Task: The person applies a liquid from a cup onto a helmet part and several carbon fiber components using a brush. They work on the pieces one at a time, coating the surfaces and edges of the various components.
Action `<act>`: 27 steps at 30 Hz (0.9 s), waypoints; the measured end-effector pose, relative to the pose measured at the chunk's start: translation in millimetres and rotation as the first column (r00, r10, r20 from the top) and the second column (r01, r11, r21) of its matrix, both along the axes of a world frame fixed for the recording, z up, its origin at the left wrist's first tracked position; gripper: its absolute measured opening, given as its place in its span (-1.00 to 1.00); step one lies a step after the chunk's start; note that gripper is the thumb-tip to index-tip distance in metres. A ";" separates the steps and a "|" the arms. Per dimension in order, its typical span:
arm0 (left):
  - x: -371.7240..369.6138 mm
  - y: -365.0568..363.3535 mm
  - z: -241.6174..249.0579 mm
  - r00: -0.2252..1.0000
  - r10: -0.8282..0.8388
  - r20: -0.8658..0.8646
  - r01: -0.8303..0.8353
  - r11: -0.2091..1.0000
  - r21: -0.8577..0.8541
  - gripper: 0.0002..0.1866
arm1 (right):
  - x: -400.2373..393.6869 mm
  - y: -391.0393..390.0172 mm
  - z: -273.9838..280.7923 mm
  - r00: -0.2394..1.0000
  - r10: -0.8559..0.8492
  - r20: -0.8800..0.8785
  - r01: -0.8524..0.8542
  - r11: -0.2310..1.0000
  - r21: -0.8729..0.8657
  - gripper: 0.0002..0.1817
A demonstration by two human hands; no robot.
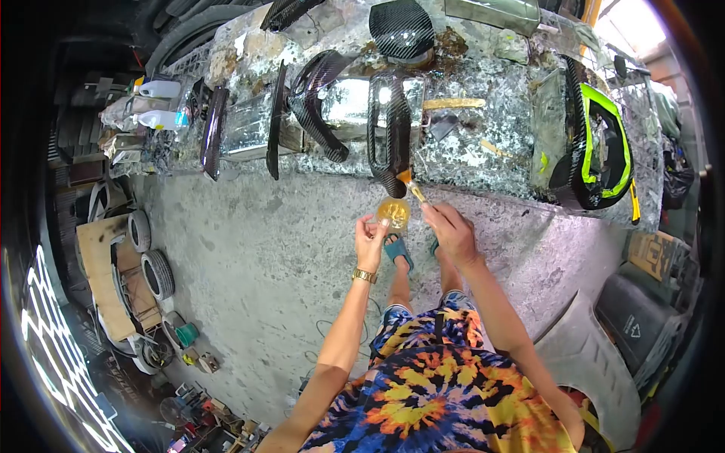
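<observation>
My left hand (368, 240) holds a small clear cup (393, 214) of amber liquid below the bench edge. In my right hand (451, 229) is a brush (414, 189), gripped by its handle. The bristles touch or nearly touch the lower end of a glossy black carbon-weave part (391, 128), which is long with an opening in its middle. That part lies on the stained workbench (483, 162), its lower end at the front edge. Just left of it sits a curved carbon-weave piece (313, 106).
More dark parts lie left, including a narrow strip (214, 132). A black frame with lime-green edging (604, 143) rests at the right. Plastic bottles (160, 119) stand far left. Tires (157, 274) and cardboard (109, 272) are on the floor; a grey panel (589, 362) is lower right.
</observation>
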State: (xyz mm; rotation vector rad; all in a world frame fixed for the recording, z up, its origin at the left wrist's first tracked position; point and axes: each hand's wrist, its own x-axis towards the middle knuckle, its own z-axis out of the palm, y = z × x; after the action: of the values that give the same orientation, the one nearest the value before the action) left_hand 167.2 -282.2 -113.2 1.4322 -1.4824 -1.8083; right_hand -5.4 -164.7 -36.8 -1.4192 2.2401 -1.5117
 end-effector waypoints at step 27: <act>5.8 -45.7 -3.8 0.976 -0.173 -0.136 0.169 0.985 -0.042 -0.54 | 43.5 -19.2 42.6 0.971 -0.217 -0.100 0.230 0.961 0.151 -0.73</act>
State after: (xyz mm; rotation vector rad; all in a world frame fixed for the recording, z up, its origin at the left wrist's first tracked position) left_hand 173.0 -327.9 -117.0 1.1692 -1.5957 -1.9349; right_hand 38.0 -183.8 5.8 -1.2401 2.5823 -1.3103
